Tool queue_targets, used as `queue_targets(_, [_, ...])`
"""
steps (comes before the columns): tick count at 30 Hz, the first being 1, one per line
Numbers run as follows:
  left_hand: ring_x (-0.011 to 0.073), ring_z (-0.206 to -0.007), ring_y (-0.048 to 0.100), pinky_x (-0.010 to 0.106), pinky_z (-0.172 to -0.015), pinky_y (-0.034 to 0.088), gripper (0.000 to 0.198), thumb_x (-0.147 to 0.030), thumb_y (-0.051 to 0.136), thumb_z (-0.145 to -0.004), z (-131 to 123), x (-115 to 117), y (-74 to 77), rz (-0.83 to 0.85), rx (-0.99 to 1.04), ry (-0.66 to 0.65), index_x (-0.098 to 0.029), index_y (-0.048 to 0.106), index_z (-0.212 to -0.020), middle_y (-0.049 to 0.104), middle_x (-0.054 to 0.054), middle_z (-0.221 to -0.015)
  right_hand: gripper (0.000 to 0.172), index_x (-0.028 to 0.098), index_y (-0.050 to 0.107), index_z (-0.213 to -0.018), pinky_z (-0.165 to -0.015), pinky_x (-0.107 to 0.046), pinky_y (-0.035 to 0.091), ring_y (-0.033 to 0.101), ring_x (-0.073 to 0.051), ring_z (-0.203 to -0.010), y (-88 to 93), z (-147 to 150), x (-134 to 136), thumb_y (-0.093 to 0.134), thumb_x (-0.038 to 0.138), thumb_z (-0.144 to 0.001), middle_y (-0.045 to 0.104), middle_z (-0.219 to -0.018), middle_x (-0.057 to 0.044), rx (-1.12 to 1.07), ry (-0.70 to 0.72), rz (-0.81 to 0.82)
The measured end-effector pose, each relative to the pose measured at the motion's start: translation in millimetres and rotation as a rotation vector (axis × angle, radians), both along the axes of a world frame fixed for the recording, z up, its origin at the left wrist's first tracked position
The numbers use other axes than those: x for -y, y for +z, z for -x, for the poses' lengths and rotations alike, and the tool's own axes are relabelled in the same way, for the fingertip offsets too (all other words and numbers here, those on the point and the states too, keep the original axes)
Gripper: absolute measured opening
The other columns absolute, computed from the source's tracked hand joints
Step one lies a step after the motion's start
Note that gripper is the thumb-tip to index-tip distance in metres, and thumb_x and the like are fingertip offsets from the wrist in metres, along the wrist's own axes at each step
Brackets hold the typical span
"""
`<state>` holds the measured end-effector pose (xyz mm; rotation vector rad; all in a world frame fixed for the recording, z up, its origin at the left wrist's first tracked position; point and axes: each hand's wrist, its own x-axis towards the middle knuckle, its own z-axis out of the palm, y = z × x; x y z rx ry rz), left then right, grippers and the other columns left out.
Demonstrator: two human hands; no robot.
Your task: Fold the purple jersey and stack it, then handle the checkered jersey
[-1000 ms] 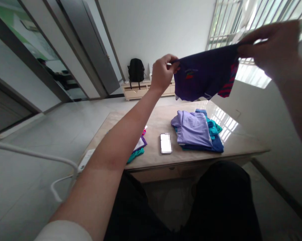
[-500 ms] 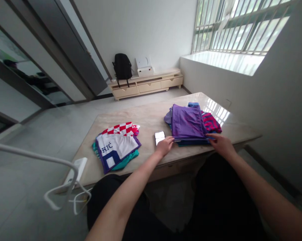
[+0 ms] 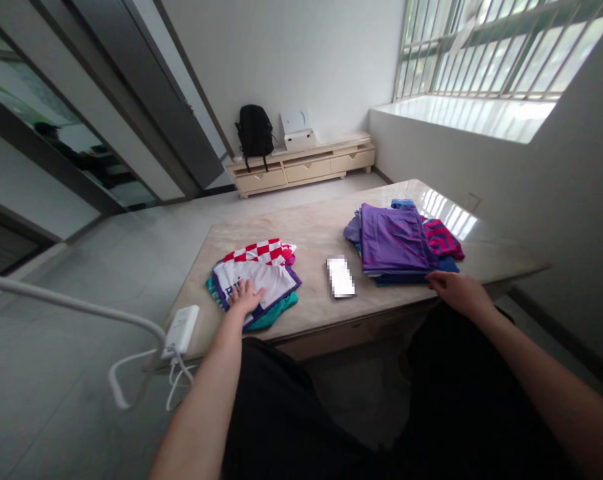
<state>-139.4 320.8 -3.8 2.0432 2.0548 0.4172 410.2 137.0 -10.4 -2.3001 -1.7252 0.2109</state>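
Observation:
My left hand [image 3: 245, 297] lies flat with fingers spread on a folded stack of sports shirts [image 3: 254, 280], which shows a white panel, a red-and-white checked part, and purple and teal edges. My right hand [image 3: 456, 290] rests open at the front corner of a second folded stack, topped by a purple garment [image 3: 392, 239]. A red-and-blue striped garment [image 3: 442, 239] sticks out behind that stack. Between the stacks lies a phone [image 3: 340, 277] with its screen blurred, touched by neither hand. Everything stands on a marble-topped table [image 3: 301, 233].
A white plug adapter [image 3: 180, 330] with white cables hangs at the table's near left edge. A white rail [image 3: 66, 303] crosses the left. A black backpack [image 3: 254, 130] and white box [image 3: 297, 127] stand on a low cream cabinet [image 3: 301, 165] by the wall.
The purple garment held up in both hands now lies folded on the right stack. My left hand has moved left from beside the phone onto the left stack. My right hand stays at the right stack.

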Motion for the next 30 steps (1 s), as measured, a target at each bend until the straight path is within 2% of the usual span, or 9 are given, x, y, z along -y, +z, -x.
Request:
queue_targets(3, [0.0512, -0.152, 0.024, 0.072, -0.117, 0.024, 0.060, -0.045, 0.056, -0.096, 19.0, -1.2, -23.4, 0.105, -0.065, 0.121, -0.013, 0.051, -0.147, 0.035, 0.026, -0.163, 0.033, 0.026, 0.080, -0.113, -0.069, -0.032, 0.048, 0.076, -0.028, -0.086, 2.8, 7.6, -4.4, 0.056, 0.037, -0.093, 0.082, -0.097, -0.006, 0.005, -0.003, -0.008])
queue_targets(5, [0.0474, -0.154, 0.023, 0.068, -0.120, 0.023, 0.058, -0.044, 0.054, -0.099, 18.3, -2.0, -33.5, 0.122, -0.094, 0.146, -0.015, 0.050, -0.149, 0.031, 0.022, -0.166, 0.033, 0.026, 0.080, -0.112, -0.067, -0.031, 0.047, 0.076, -0.028, -0.084, 5.1, 15.5, -7.8, 0.056, 0.037, -0.093, 0.082, -0.094, -0.007, 0.006, 0.003, -0.020])
queue_targets(8, [0.0394, -0.152, 0.030, 0.064, -0.121, 0.027, 0.053, -0.043, 0.055, -0.101, 14.0, -4.6, -36.4, 0.107, -0.119, 0.150, -0.018, 0.052, -0.147, 0.035, 0.016, -0.165, 0.035, 0.025, 0.080, -0.113, -0.064, -0.031, 0.046, 0.076, -0.028, -0.081, 8.5, 31.9, -12.7, 0.054, 0.038, -0.094, 0.082, -0.094, -0.009, 0.010, 0.029, -0.044])
queue_targets(15, [0.0307, -0.132, 0.055, 0.055, -0.110, 0.045, 0.039, -0.039, 0.065, -0.098, 7.9, -5.3, -24.2, 0.059, -0.081, 0.127, -0.017, 0.063, -0.130, 0.058, 0.013, -0.143, 0.033, 0.028, 0.080, -0.113, -0.069, -0.030, 0.047, 0.076, -0.027, -0.088, 15.1, 79.5, -26.6, 0.054, 0.037, -0.094, 0.082, -0.099, -0.008, -0.035, 0.147, -0.062])
queue_targets(20, [0.0260, -0.116, 0.065, 0.049, -0.101, 0.053, 0.031, -0.038, 0.067, -0.097, 8.5, 10.5, -14.2, 0.005, 0.003, 0.088, -0.015, 0.067, -0.119, 0.067, 0.011, -0.126, 0.032, 0.027, 0.080, -0.110, -0.079, -0.034, 0.049, 0.074, -0.030, -0.093, 12.5, 101.2, -24.7, 0.053, 0.032, -0.093, 0.080, -0.102, -0.011, -0.139, 0.220, -0.043])
queue_targets(23, [0.0234, -0.104, 0.068, 0.046, -0.097, 0.054, 0.029, -0.041, 0.065, -0.098, 10.8, 21.7, -1.1, -0.059, 0.076, 0.049, -0.014, 0.069, -0.107, 0.071, 0.008, -0.112, 0.031, 0.026, 0.080, -0.109, -0.088, -0.037, 0.048, 0.072, -0.030, -0.101, 1.5, 118.4, -11.7, 0.053, 0.030, -0.093, 0.079, -0.107, -0.012, -0.293, 0.281, -0.010])
queue_targets(26, [0.0236, -0.101, 0.069, 0.047, -0.097, 0.053, 0.028, -0.041, 0.063, -0.098, 6.2, 32.1, 15.4, -0.119, 0.155, 0.034, -0.014, 0.069, -0.101, 0.073, 0.008, -0.105, 0.026, 0.025, 0.080, -0.103, -0.093, -0.036, 0.048, 0.071, -0.028, -0.101, -18.9, 147.6, 8.9, 0.059, 0.030, -0.089, 0.080, -0.105, -0.009, -0.510, 0.398, 0.076])
queue_targets(28, [0.0265, -0.106, 0.068, 0.048, -0.100, 0.051, 0.024, -0.035, 0.057, -0.100, -4.4, 48.5, 23.3, -0.133, 0.202, 0.040, -0.014, 0.069, -0.101, 0.073, 0.011, -0.107, 0.023, 0.023, 0.080, -0.095, -0.089, -0.036, 0.051, 0.073, -0.027, -0.093, -34.7, 171.8, 23.3, 0.062, 0.033, -0.086, 0.080, -0.095, -0.008, -0.673, 0.467, 0.168])
queue_targets(30, [0.0286, -0.108, 0.067, 0.047, -0.100, 0.051, 0.025, -0.029, 0.048, -0.102, -22.1, 81.7, 24.4, -0.104, 0.258, 0.011, -0.016, 0.069, -0.103, 0.073, 0.013, -0.107, 0.033, 0.019, 0.079, -0.101, -0.078, -0.036, 0.055, 0.075, -0.026, -0.082, -48.0, 197.2, 35.6, 0.059, 0.042, -0.089, 0.080, -0.091, -0.010, -0.848, 0.505, 0.284])
